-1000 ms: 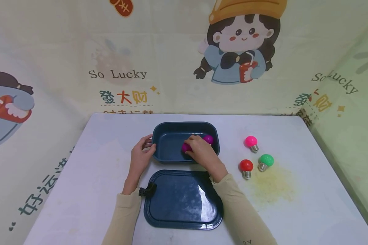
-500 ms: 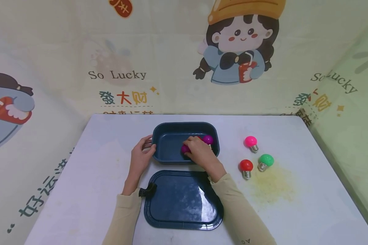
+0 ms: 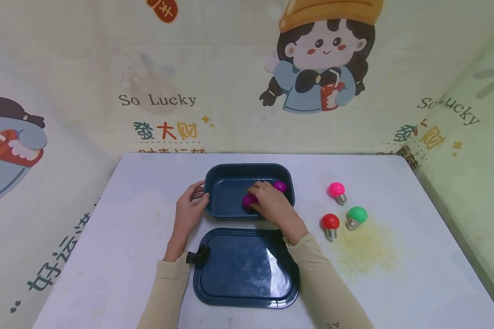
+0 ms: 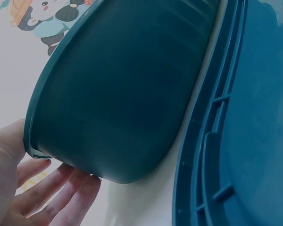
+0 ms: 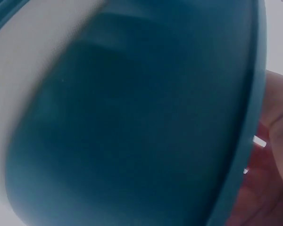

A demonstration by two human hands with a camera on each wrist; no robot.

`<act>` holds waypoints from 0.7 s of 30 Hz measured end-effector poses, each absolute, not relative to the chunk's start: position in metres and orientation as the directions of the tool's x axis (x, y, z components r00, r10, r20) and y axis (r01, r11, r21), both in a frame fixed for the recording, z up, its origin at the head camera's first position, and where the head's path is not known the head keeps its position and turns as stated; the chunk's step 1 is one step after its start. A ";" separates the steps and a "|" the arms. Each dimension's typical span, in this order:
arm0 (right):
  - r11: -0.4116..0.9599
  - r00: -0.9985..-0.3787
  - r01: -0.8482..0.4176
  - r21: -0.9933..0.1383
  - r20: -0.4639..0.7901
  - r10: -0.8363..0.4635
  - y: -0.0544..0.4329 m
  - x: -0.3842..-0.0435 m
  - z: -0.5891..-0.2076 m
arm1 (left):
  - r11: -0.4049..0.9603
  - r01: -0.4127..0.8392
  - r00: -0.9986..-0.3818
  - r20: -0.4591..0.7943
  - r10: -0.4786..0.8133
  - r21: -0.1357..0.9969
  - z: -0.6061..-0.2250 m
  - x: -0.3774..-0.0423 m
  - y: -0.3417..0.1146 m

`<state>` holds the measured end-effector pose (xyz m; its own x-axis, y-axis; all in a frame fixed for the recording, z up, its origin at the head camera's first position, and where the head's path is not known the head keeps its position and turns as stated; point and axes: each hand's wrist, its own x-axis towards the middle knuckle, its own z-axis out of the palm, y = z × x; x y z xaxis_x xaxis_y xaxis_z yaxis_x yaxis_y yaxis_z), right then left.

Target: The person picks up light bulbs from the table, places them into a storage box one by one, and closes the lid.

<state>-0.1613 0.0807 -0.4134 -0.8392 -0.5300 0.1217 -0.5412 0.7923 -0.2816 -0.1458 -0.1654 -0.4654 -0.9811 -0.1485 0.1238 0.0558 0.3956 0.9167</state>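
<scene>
A dark blue plastic box [image 3: 226, 192] stands at the table's middle. My left hand [image 3: 191, 203] grips its left end, thumb at the rim; in the left wrist view the fingers [image 4: 85, 188] lie against the outer wall. My right hand [image 3: 273, 203] reaches over the near rim into the box's right half and holds a purple light bulb [image 3: 249, 201] by its fingertips. Another purple bulb [image 3: 280, 186] lies behind that hand. In the right wrist view the box wall [image 5: 132, 122] hides most of the right hand [image 5: 269, 165].
The box's dark blue lid [image 3: 238, 269] lies on the white table in front of the box. To the right are a pink bulb [image 3: 336, 189], a red bulb [image 3: 330, 222] and a green bulb [image 3: 358, 214]. A printed cloth [image 3: 238, 73] hangs behind.
My right hand shifts slightly inside the box while keeping the purple bulb. A bit of red and a metal base seen beside it half a second ago are now covered. The left hand stays put.
</scene>
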 end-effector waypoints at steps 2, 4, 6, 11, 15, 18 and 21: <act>0.792 -0.837 -0.546 -0.275 0.130 -0.532 0.083 -0.161 -0.412 | 0.393 0.055 -0.982 0.122 -0.148 0.918 -0.465 -0.146 -0.165; 0.793 -0.839 -0.543 -0.275 0.135 -0.527 0.085 -0.160 -0.410 | 0.392 0.052 -0.982 0.119 -0.147 0.918 -0.465 -0.147 -0.165; 0.798 -0.843 -0.536 -0.274 0.136 -0.520 0.087 -0.158 -0.408 | 0.394 0.053 -0.981 0.121 -0.151 0.918 -0.465 -0.146 -0.165; 0.815 -0.860 -0.509 -0.276 0.132 -0.492 0.094 -0.155 -0.404 | 0.412 0.071 -0.974 0.151 -0.166 0.908 -0.467 -0.146 -0.164; 0.818 -0.864 -0.503 -0.280 0.147 -0.481 0.100 -0.152 -0.401 | 0.433 0.079 -0.970 0.170 -0.176 0.898 -0.468 -0.146 -0.163; 0.821 -0.867 -0.499 -0.278 0.163 -0.471 0.105 -0.149 -0.399 | 0.423 0.074 -0.972 0.160 -0.174 0.903 -0.467 -0.146 -0.163; 0.825 -0.869 -0.493 -0.277 0.184 -0.459 0.109 -0.147 -0.397 | 0.409 0.068 -0.975 0.147 -0.165 0.910 -0.466 -0.146 -0.164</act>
<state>-0.1474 0.1090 -0.3971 -0.8695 -0.4586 0.1837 -0.4934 0.8246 -0.2768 -0.1459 -0.1636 -0.4664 -0.9754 -0.1647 0.1467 0.0678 0.4089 0.9101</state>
